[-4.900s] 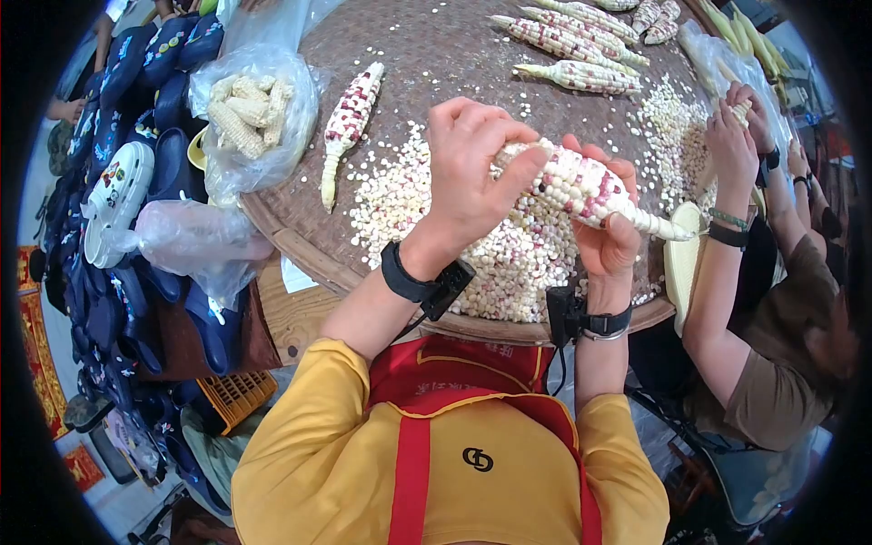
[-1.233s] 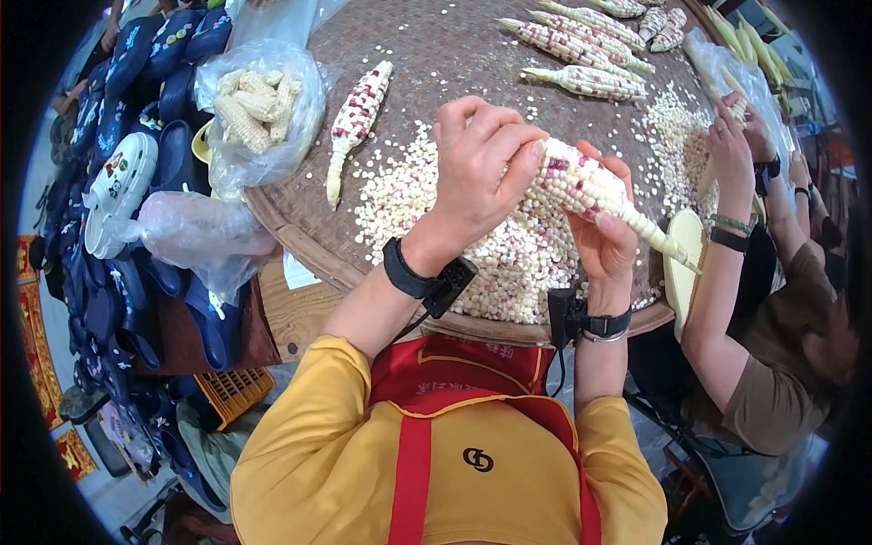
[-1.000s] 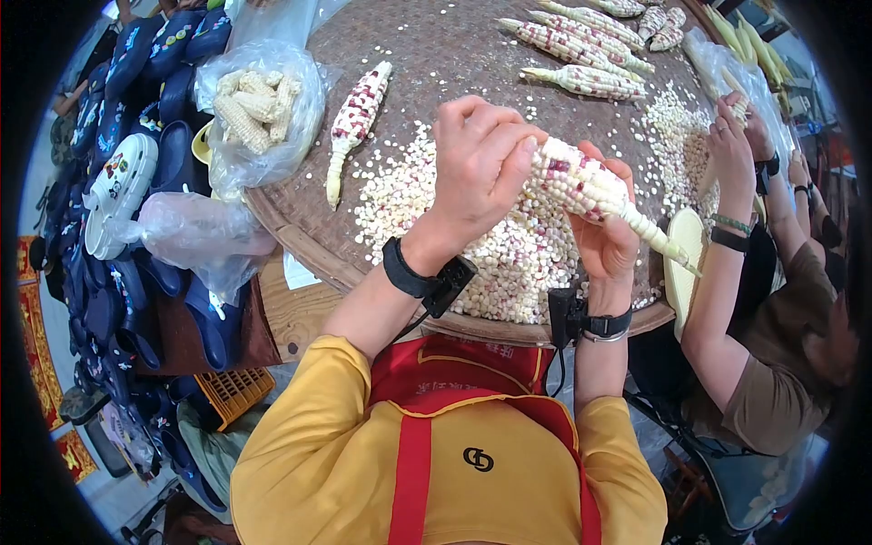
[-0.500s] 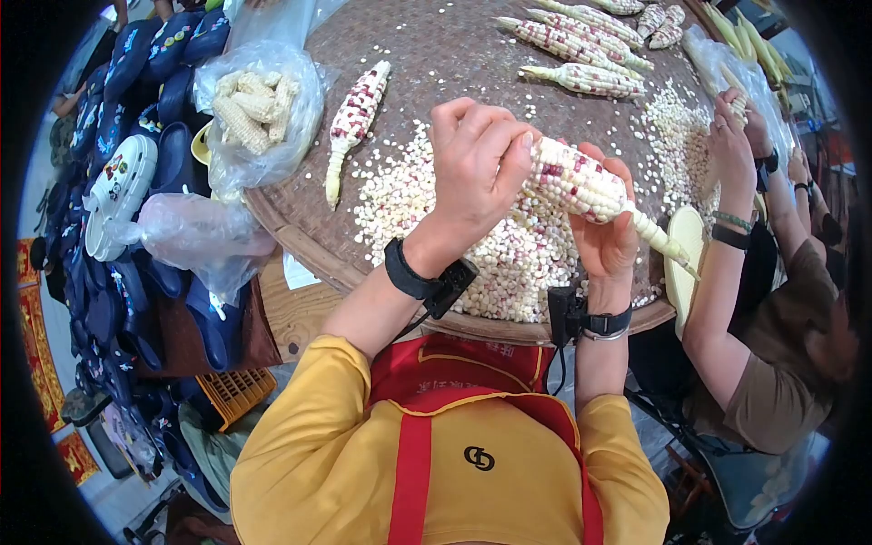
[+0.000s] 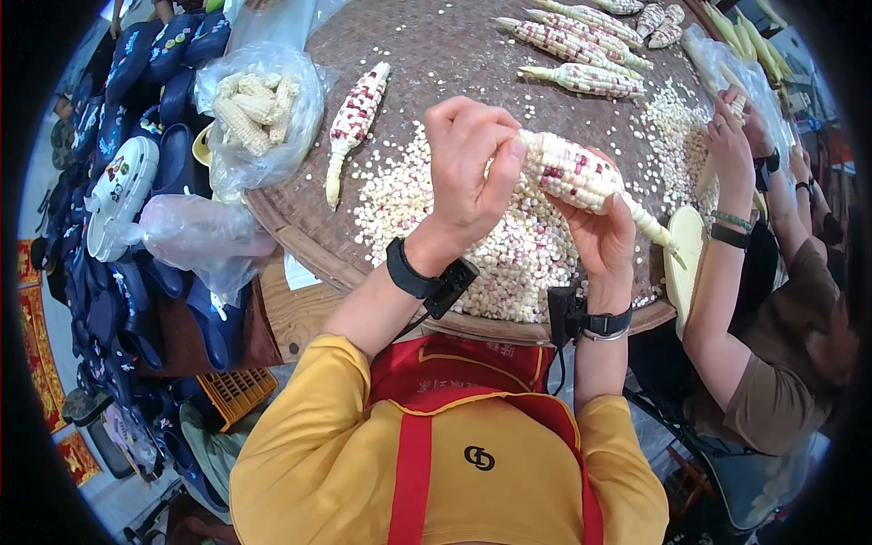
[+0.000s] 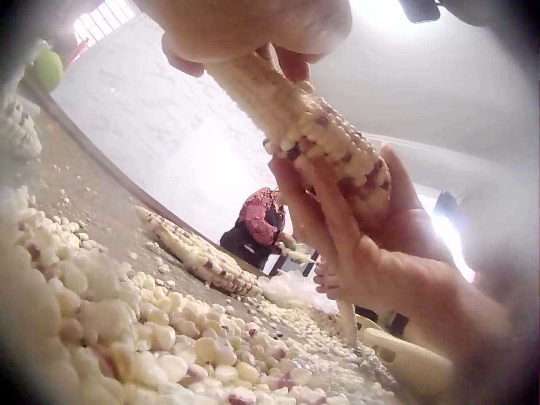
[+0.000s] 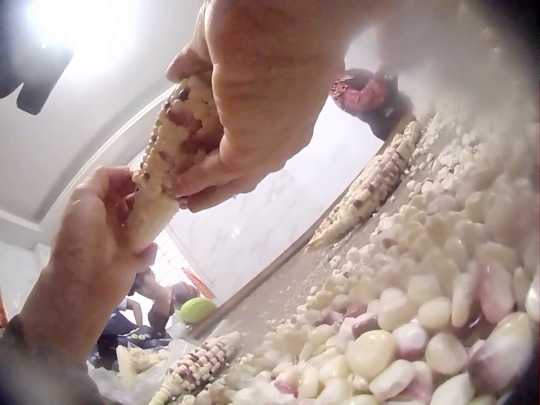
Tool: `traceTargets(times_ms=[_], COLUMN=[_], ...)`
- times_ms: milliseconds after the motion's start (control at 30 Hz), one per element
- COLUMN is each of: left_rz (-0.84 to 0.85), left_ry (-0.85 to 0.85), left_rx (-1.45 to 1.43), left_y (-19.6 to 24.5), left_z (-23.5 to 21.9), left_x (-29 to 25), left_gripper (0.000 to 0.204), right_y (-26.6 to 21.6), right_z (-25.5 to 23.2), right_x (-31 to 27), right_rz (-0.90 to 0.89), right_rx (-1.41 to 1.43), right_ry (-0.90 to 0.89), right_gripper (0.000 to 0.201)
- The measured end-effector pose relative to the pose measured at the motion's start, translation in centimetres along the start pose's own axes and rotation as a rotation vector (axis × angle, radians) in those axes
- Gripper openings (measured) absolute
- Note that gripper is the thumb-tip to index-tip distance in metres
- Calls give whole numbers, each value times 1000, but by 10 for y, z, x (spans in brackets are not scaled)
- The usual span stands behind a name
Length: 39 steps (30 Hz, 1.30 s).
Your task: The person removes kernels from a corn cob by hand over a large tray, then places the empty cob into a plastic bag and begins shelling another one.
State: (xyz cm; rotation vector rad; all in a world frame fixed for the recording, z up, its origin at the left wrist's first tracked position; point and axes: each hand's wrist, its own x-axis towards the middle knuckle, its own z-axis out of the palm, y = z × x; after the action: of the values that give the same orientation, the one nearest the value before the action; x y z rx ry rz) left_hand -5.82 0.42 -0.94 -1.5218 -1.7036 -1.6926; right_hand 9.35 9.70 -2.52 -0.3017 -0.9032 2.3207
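Observation:
A white ear of corn with purple kernels (image 5: 574,173) is held at a slant above the woven tray. My left hand (image 5: 472,168) grips its upper left end, thumb along the cob. In the left wrist view, that end of the cob (image 6: 257,89) is stripped of kernels. My right hand (image 5: 599,232) cradles the ear from below near its stalk end; in the right wrist view its fingers (image 7: 207,173) lie on the kernels. Below both hands spreads a heap of loose white and purple kernels (image 5: 522,272).
The big round tray (image 5: 318,263) carries a single ear of corn (image 5: 354,113) at left and several more ears (image 5: 581,80) at the back right. A plastic bag of bare cobs (image 5: 250,113) stands at its left rim. Another person's hands (image 5: 731,136) work at right, near a pale slipper-shaped thing (image 5: 683,259).
The ear has shifted slightly left and turned between my hands, showing a different row of purple kernels. My left hand has drifted a little left with it. My right thumb has moved along the ear.

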Motion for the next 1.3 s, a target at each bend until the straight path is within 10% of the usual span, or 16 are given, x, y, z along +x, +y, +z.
traceTargets(times_ms=[1300], left_rz=[-33], left_ry=[-20], left_rx=[103], left_y=[-2], left_z=[3], left_x=[1], left_gripper=[9], right_y=[-2], right_z=[12], right_x=[-1], right_rz=[-77], right_rx=[-59], right_ry=[-40], right_gripper=[63])
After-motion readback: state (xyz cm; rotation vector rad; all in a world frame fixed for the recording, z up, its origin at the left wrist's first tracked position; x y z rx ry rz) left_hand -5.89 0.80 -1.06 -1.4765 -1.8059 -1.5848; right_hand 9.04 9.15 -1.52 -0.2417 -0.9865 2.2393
